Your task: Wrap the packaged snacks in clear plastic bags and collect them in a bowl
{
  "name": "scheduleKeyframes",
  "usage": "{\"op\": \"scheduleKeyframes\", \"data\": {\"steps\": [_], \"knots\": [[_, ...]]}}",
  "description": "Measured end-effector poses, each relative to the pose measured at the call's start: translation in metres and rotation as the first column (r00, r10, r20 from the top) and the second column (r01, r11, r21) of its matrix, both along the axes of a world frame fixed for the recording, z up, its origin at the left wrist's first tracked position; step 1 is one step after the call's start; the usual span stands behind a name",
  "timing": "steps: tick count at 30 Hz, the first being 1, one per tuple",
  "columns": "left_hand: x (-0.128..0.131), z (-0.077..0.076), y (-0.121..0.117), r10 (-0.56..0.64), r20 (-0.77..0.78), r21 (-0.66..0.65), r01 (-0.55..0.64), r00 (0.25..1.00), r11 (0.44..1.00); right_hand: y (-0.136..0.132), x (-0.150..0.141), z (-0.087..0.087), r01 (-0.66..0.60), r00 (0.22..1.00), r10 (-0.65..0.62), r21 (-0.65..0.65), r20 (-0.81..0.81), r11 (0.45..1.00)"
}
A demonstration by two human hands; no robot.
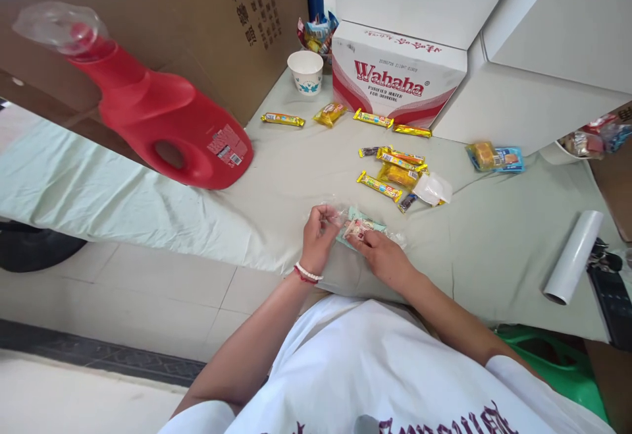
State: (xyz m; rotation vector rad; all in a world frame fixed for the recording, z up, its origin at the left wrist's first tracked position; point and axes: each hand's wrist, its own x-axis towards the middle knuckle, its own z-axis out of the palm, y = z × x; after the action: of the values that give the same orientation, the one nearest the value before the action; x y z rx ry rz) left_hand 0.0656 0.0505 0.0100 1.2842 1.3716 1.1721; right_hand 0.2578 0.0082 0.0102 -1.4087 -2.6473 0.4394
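Note:
My left hand (318,233), with beads at the wrist, has thumb and fingers pinched together on the edge of a clear plastic film (338,213). Fingers of my right hand (388,257) close on a small pink-and-white wrapped snack (356,228). Beneath that snack is a light green packet (364,217), partly covered by it and my right hand. More of the film shows to the right of the packet. Just beyond my hands lie a yellow snack stick (379,186), a yellow-wrapped cake (396,175) and a white packet (433,188).
A large red jug (197,124) stands on the left. Behind are a paper cup (305,73), a water carton (395,78) and several yellow snacks along its front. On the right lie a blue-and-yellow packet (508,159), a white roll (573,257) and a black remote (611,305).

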Motion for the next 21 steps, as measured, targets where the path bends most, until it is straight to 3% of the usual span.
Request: {"op": "scheduleKeyframes", "data": {"steps": [2,6,9,13,15,17,19,21], "knots": [[0.007,0.004,0.010,0.109,-0.149,-0.025,-0.114,0.983,0.993,-0.002,-0.001,0.000,0.004,1.000,-0.004,0.008,0.023,1.000],[0.013,0.007,0.028,0.140,-0.404,0.048,-0.132,0.904,0.990,-0.003,-0.001,-0.002,0.012,1.000,-0.012,0.003,0.020,1.000],[-0.005,0.000,0.020,0.189,-0.493,0.115,-0.151,0.849,0.982,-0.002,0.000,-0.007,0.031,0.998,-0.032,-0.020,-0.045,0.999],[-0.042,-0.013,-0.001,0.219,-0.661,0.092,-0.213,0.718,0.973,0.002,0.002,-0.013,0.050,0.992,-0.056,-0.058,-0.112,0.997],[-0.055,-0.014,-0.001,0.290,-0.699,0.132,-0.280,0.654,0.951,0.003,0.003,-0.014,0.050,0.991,-0.057,-0.064,-0.119,0.997],[-0.057,-0.010,0.008,0.347,-0.687,0.189,-0.305,0.638,0.933,0.003,0.003,-0.013,0.047,0.993,-0.053,-0.061,-0.108,0.997],[-0.050,-0.003,0.022,0.314,-0.683,0.180,-0.265,0.660,0.947,0.003,0.004,-0.011,0.039,0.995,-0.044,-0.052,-0.092,0.998],[-0.039,0.004,0.035,0.187,-0.731,0.101,-0.167,0.656,0.981,0.002,0.003,-0.009,0.032,0.996,-0.035,-0.037,-0.081,0.999]]}}
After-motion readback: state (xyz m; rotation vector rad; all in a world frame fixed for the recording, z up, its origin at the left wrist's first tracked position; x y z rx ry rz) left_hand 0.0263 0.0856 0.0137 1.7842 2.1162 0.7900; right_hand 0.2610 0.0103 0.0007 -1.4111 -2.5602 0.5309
